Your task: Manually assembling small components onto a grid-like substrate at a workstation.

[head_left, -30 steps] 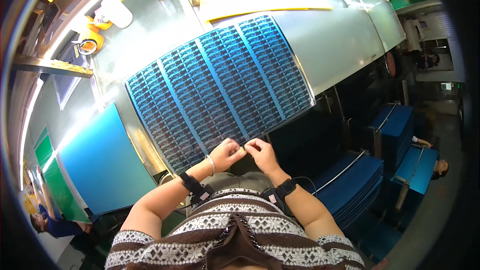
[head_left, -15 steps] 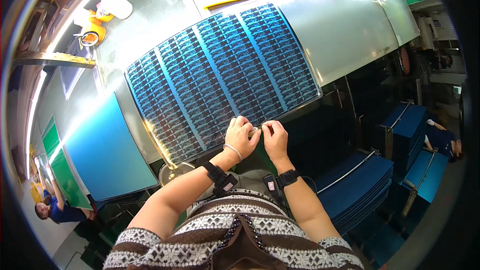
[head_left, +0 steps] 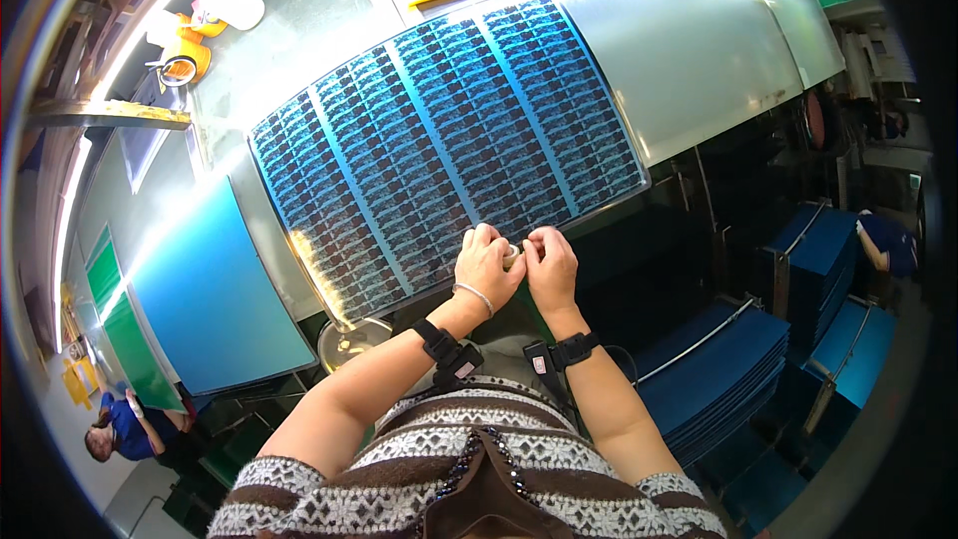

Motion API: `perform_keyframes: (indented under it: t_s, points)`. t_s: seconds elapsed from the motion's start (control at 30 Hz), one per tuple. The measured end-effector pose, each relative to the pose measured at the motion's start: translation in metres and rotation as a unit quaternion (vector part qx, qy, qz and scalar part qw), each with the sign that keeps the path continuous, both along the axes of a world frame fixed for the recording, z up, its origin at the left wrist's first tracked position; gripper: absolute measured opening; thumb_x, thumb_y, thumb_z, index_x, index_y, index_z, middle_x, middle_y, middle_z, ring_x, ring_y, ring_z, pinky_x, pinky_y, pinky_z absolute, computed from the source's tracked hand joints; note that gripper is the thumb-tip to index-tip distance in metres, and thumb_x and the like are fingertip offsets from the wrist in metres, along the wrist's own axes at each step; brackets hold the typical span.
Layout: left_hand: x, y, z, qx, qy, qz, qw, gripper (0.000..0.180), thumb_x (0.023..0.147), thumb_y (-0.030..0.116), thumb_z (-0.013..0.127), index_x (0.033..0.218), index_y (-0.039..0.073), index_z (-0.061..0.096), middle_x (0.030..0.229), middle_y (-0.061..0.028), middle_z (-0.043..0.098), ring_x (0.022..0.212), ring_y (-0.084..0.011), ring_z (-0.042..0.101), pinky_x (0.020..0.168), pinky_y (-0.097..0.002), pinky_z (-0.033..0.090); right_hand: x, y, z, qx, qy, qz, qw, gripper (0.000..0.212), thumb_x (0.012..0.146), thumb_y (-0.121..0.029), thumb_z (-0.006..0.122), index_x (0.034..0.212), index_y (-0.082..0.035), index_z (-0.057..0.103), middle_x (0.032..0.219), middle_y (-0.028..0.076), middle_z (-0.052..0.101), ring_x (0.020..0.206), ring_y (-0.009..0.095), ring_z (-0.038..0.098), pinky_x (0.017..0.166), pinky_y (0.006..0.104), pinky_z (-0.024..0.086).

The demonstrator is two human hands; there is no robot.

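Head view: I'm judging the handwork unfinished, the small, pale, rounded piece (head_left: 512,255) not yet put down.
My left hand (head_left: 487,268) is gripping it, partly hiding it; my right hand (head_left: 551,271) is curling just beside, its hold unclear. Beyond both, a blue rectangular sheet (head_left: 439,140) is lying, bearing black patterned rows.

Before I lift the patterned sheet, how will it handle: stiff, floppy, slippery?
The sheet looks thin and lies flat, so it may flex if lifted by one corner. Glare at its near-left corner suggests a smooth, possibly slippery face. Broad and flat, so unlikely to roll.
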State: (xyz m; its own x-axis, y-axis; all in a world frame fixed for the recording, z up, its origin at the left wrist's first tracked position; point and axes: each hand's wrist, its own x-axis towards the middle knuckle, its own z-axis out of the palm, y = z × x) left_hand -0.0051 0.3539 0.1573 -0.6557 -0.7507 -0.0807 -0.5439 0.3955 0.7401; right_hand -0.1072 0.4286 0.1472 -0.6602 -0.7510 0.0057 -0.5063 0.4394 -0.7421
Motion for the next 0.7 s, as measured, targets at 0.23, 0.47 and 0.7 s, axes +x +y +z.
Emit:
perform_keyframes:
  t_s: [0.23, 0.47, 0.7]
  points:
    - [-0.001, -0.004, 0.001, 0.009, -0.018, -0.015, 1.0, 0.025, 0.073, 0.024, 0.069, 0.07, 0.0, 0.063, 0.088, -0.0129, 0.054, 0.086, -0.0309, 0.051, 0.075, -0.0378, 0.045, -0.002, -0.001, 0.002, 0.025, -0.113, -0.054, 0.992, 0.018, 0.076, -0.002, 0.066, 0.088, -0.003, 0.053, 0.074, 0.013, 0.06, 0.067, 0.029, 0.06, 0.062, 0.0382, 0.048]
    - [-0.004, -0.005, 0.0, 0.0, -0.029, -0.02, 0.999, 0.025, 0.073, 0.026, 0.07, 0.069, 0.001, 0.063, 0.086, -0.0126, 0.054, 0.084, -0.0308, 0.052, 0.074, -0.0378, 0.045, -0.006, -0.003, 0.003, 0.074, -0.109, -0.041, 0.99, 0.02, 0.075, -0.006, 0.068, 0.087, -0.004, 0.053, 0.073, 0.012, 0.06, 0.068, 0.029, 0.061, 0.062, 0.0384, 0.048]
    - [-0.004, -0.004, 0.003, 0.005, -0.05, -0.034, 0.998, 0.024, 0.071, 0.025, 0.072, 0.069, 0.002, 0.064, 0.089, -0.0122, 0.053, 0.087, -0.0304, 0.051, 0.076, -0.0372, 0.045, -0.021, -0.007, 0.013, 0.174, -0.107, -0.038, 0.978, 0.021, 0.073, -0.018, 0.073, 0.078, -0.006, 0.056, 0.066, 0.009, 0.061, 0.064, 0.03, 0.061, 0.059, 0.0403, 0.048]
